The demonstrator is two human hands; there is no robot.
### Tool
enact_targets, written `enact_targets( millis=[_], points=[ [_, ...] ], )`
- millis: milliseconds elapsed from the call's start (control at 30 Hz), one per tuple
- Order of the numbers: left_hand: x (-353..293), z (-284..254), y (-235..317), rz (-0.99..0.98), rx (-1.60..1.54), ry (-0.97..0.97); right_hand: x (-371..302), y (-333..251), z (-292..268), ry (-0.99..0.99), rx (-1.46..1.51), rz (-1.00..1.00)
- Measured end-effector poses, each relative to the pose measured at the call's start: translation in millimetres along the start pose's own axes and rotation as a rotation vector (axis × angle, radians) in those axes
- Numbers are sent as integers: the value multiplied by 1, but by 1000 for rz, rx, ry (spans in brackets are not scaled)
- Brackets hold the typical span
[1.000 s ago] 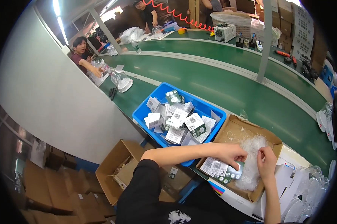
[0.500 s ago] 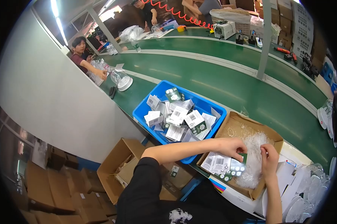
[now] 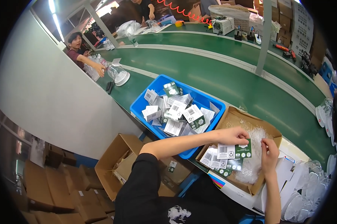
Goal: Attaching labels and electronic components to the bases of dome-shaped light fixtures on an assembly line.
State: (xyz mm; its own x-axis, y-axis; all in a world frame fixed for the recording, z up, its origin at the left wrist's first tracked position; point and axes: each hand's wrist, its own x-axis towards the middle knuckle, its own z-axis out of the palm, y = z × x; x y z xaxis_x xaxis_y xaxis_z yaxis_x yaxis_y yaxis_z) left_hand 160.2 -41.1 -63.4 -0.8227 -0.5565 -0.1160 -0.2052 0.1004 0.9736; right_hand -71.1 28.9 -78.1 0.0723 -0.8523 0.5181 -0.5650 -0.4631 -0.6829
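My left hand [image 3: 238,136] reaches across the shallow cardboard tray [image 3: 232,115] and pinches a folded green-and-white card [image 3: 244,150] by its upper edge. Below it, several similar cards [image 3: 213,159] overlap in the tray. My right hand [image 3: 269,152] is just right of the held card, its thumb and fingertips pressed together. Whatever is between those fingertips is too small to make out. A heap of thin clear plastic strands [image 3: 250,168] lies in the tray between and below both hands.
A blue bin [image 3: 161,79] full of folded cards adjoins the tray on the left. Clear domed items [image 3: 312,186] crowd the right edge. An open carton [image 3: 108,156] stands lower left. Across the green bench [image 3: 202,72], a co-worker's hand [image 3: 99,70] reaches toward a clear dome [image 3: 120,76].
My left hand has risen slightly with the card, whose green face now shows beside the white one. My right hand stays near it, fingertips pinched. The co-worker's arm has stretched toward the dome.
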Motion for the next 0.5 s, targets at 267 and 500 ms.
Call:
enact_targets(
  millis=[267, 500],
  points=[
    [4, -3, -6, 105, 91, 193, -2, 4, -1, -5, -7, -3],
    [8, -2, -5, 157, 4, 232, -11, 18, -2, 14, 154, 101]
  ],
)
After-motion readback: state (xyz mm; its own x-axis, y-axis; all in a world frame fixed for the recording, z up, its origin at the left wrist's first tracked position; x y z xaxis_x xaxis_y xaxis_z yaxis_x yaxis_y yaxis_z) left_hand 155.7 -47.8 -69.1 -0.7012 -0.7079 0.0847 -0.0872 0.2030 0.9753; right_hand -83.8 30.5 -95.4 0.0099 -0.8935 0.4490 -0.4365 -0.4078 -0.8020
